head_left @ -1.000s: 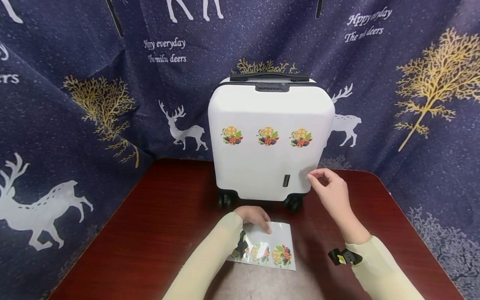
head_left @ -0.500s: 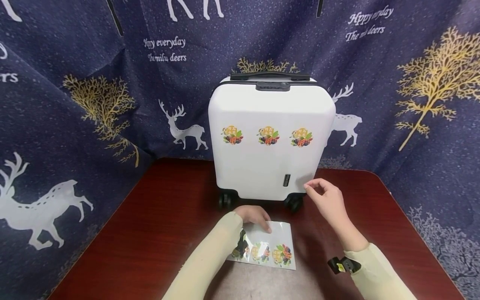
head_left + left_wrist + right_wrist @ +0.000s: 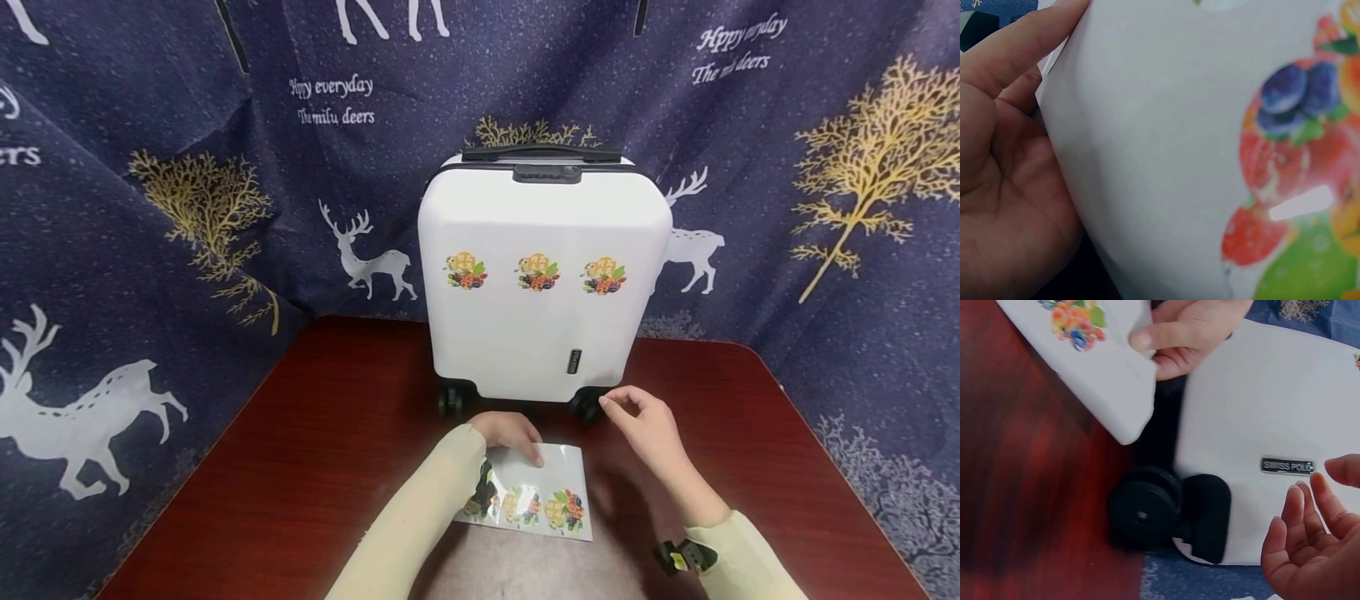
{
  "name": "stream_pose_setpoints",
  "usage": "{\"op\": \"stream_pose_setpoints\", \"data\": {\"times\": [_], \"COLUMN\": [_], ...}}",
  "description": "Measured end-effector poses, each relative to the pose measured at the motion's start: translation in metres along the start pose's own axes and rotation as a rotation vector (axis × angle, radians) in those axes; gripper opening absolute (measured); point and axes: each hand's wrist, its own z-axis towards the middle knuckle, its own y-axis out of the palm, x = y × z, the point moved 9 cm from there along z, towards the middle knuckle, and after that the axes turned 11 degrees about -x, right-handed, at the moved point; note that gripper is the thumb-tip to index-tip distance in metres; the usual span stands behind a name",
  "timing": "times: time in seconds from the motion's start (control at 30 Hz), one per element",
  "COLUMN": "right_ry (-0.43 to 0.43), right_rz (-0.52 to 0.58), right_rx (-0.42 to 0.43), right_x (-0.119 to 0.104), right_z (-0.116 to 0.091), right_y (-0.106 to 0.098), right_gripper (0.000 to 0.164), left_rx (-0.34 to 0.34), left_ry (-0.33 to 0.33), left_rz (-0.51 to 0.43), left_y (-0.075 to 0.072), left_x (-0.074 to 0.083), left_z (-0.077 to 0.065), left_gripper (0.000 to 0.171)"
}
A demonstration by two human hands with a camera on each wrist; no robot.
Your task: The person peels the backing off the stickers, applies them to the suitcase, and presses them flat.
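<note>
My left hand [image 3: 512, 432] pinches the upper edge of a glossy white sticker sheet [image 3: 558, 467], thumb on top and fingers behind. Fruit stickers [image 3: 566, 509] run along the sheet's near part; the left wrist view shows one large and blurred. In front of the suitcase's right wheel, my right hand [image 3: 651, 432] hangs in the air. Its fingers [image 3: 1294, 503] are loosely bent, and the right wrist view shows a small gap at the thumb with nothing in it. The white suitcase [image 3: 510, 333] stands upright, bearing three fruit stickers [image 3: 537, 272] in a row across its front.
A dark red table [image 3: 360, 392] carries everything. Black wheels [image 3: 450, 400] and a small black name plate [image 3: 573, 361] mark the suitcase's lower part. Behind hangs a blue cloth [image 3: 300, 167] printed with deer and trees. A greyish surface [image 3: 540, 571] lies at the near edge.
My right hand has moved down and slightly left, from beside the suitcase's lower right side to in front of its right wheel. The left hand and the sticker sheet have stayed put.
</note>
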Motion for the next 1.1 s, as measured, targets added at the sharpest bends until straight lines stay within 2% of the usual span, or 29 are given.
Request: {"op": "stream_pose_setpoints", "data": {"times": [0.3,0.53,0.8,0.93,1.1], "right_ry": [0.093,0.13,0.219,0.252,0.264], "right_rz": [0.06,0.114,0.275,0.393,0.526], "right_rx": [-0.09,-0.139,-0.215,-0.321,-0.525], "right_x": [0.028,0.044,0.063,0.072,0.08], "right_z": [-0.006,-0.013,-0.022,-0.026,-0.038], "right_y": [0.022,0.034,0.053,0.068,0.086], "right_gripper": [0.028,0.029,0.04,0.049,0.058], "left_rx": [-0.006,-0.006,0.006,-0.01,-0.02], "left_ry": [0.006,0.007,0.006,0.022,0.036], "left_rz": [-0.001,-0.017,-0.058,-0.093,-0.145], "left_y": [0.0,-0.001,0.0,0.0,-0.001], "left_x": [0.001,0.0,-0.002,-0.002,-0.003], "left_z": [0.002,0.001,-0.002,-0.003,-0.003], "left_gripper": [0.024,0.025,0.028,0.026,0.027]}}
